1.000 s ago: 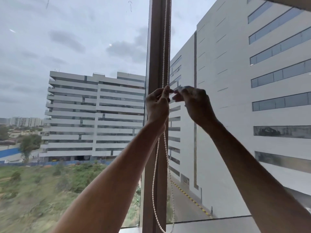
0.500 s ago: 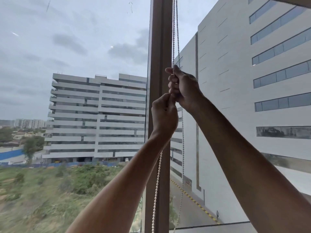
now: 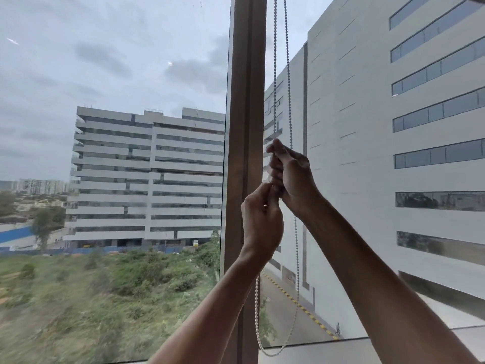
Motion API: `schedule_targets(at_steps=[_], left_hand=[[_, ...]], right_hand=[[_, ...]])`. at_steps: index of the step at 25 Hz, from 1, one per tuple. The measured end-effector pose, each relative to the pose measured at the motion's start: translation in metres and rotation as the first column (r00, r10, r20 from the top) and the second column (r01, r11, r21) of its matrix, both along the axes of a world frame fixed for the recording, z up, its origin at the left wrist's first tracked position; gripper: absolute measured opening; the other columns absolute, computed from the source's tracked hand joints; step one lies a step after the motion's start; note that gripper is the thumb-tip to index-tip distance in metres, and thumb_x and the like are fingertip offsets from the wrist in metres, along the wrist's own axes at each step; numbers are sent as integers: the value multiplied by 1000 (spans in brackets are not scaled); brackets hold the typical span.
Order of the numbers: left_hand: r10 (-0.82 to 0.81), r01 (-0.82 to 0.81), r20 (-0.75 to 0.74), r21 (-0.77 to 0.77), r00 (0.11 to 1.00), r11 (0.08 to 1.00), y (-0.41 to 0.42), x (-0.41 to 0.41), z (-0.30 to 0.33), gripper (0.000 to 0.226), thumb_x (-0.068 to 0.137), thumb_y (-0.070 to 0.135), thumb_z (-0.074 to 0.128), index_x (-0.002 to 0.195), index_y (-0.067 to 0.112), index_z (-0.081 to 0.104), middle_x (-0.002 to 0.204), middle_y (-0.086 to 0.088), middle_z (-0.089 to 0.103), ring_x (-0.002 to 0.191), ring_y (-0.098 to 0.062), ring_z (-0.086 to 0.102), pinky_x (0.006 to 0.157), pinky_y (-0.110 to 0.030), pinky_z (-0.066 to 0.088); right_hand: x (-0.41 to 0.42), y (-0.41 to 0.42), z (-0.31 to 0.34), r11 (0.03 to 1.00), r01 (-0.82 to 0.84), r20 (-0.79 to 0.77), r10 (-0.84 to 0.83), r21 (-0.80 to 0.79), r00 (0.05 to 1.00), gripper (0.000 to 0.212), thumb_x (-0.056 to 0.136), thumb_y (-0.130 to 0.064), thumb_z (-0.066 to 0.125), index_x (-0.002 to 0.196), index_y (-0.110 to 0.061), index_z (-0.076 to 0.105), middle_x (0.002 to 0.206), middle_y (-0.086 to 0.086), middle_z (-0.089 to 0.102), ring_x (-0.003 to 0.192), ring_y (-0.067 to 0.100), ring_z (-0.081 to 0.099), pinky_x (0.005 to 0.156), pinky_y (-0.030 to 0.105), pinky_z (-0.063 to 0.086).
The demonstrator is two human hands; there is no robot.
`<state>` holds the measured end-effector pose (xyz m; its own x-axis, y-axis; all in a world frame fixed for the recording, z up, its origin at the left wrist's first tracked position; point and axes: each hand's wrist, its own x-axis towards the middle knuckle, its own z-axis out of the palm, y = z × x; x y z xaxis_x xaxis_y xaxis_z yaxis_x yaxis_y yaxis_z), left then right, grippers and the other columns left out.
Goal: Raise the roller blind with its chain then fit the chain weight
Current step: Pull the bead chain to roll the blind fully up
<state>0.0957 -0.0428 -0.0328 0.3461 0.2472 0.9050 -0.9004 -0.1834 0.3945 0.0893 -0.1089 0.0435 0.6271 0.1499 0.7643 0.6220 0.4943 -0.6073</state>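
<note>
A white beaded chain (image 3: pixel 275 74) hangs as a loop beside the brown window post (image 3: pixel 244 101). Its two strands drop from above the frame and the loop's bottom swings near the sill (image 3: pixel 270 354). My right hand (image 3: pixel 291 174) is the upper one, fist closed around the left strand. My left hand (image 3: pixel 261 222) sits just under it, fingers pinched on the same strand. The right strand passes free behind my right hand. The roller blind itself is out of view above. I see no chain weight.
Large glass panes fill the view on both sides of the post, with buildings and greenery outside. A pale window sill (image 3: pixel 341 350) runs along the bottom right.
Both hands moved from level pinching at the chain to a stacked grip. The right hand rose, then both came down a little with the chain. The view tilted slightly.
</note>
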Motion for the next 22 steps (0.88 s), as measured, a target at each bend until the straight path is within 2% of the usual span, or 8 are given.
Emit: schedule_targets(at_steps=[6, 9, 14, 18, 22], left_hand=[[-20, 20, -26, -24, 999, 1000, -4, -1, -40, 36, 97, 8, 45, 61, 11, 42, 51, 11, 32, 53, -6, 23, 49, -26, 21], [-20, 18, -52, -38, 998, 999, -3, -2, -56, 38, 96, 6, 46, 61, 16, 40, 53, 12, 32, 54, -5, 23, 49, -26, 21], [-41, 37, -144, -27, 989, 999, -2, -2, -99, 40, 99, 0, 46, 62, 15, 41, 53, 14, 36, 54, -3, 25, 50, -19, 23], [-67, 63, -212, -29, 975, 998, -2, -6, -130, 49, 99, -6, 46, 61, 25, 42, 52, 15, 40, 52, -2, 27, 51, -14, 25], [-65, 66, -223, -3, 973, 998, -2, -12, -146, 48, 100, -5, 46, 63, 26, 43, 52, 16, 41, 51, -3, 27, 50, -17, 24]], right_hand=[[2, -1, -40, 1000, 8, -7, -8, 21, 1000, 30, 103, -19, 42, 80, -8, 59, 41, -13, 28, 32, 2, 21, 35, 12, 18], [4, 0, -56, 1000, 9, -17, -9, 19, 1000, 31, 103, -18, 41, 79, -8, 58, 42, -12, 28, 32, 2, 22, 33, 13, 20], [12, 1, -99, 999, 30, -58, -29, 14, 998, 33, 103, -16, 41, 76, -8, 57, 42, -12, 29, 34, 2, 21, 33, 14, 21], [16, 0, -133, 999, 34, -87, -34, -10, 996, 33, 102, -16, 41, 74, -7, 56, 45, -10, 27, 36, 3, 20, 34, 14, 21], [10, -2, -150, 997, 58, -101, -62, -43, 993, 34, 102, -17, 41, 73, -7, 56, 46, -9, 27, 37, 4, 20, 35, 14, 20]])
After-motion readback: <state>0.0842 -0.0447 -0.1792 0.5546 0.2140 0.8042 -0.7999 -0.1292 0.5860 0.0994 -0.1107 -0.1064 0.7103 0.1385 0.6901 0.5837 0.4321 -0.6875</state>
